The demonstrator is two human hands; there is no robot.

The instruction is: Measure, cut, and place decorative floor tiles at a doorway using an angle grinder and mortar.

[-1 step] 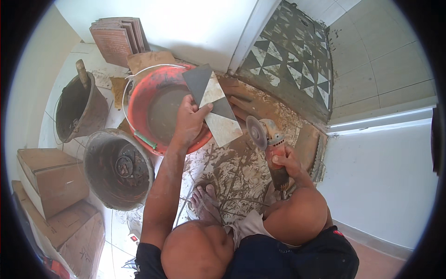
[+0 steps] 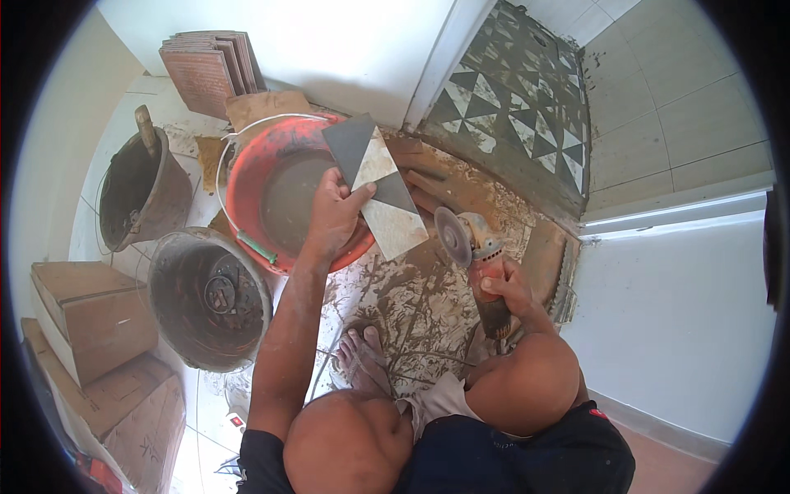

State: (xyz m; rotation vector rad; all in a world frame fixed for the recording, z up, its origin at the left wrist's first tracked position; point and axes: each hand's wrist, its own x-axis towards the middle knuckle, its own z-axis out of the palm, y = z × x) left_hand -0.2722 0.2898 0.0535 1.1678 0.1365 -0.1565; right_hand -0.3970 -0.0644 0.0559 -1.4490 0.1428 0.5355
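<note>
My left hand point(image 2: 336, 210) grips a cut piece of tile point(image 2: 377, 169) patterned in dark grey and off-white triangles, thumb across its face. Hand and tile are above the right side of a red bucket point(image 2: 247, 185) that holds murky water. In my right hand point(image 2: 512, 288) is an angle grinder point(image 2: 490, 284), its body orange-red and black. The grinder's round disc point(image 2: 453, 234) stands upright, just right of the tile's lower corner and apart from it. Whether the disc spins I cannot tell.
Two dirty mortar buckets stand at left, the near one point(image 2: 177, 329) with scraps inside, the far one point(image 2: 136, 193) with a wooden handle. Cardboard boxes point(image 2: 107, 329) sit at lower left. Stacked tiles point(image 2: 197, 78) lean on the wall. Beyond the doorway lies a smeared patterned floor point(image 2: 514, 115).
</note>
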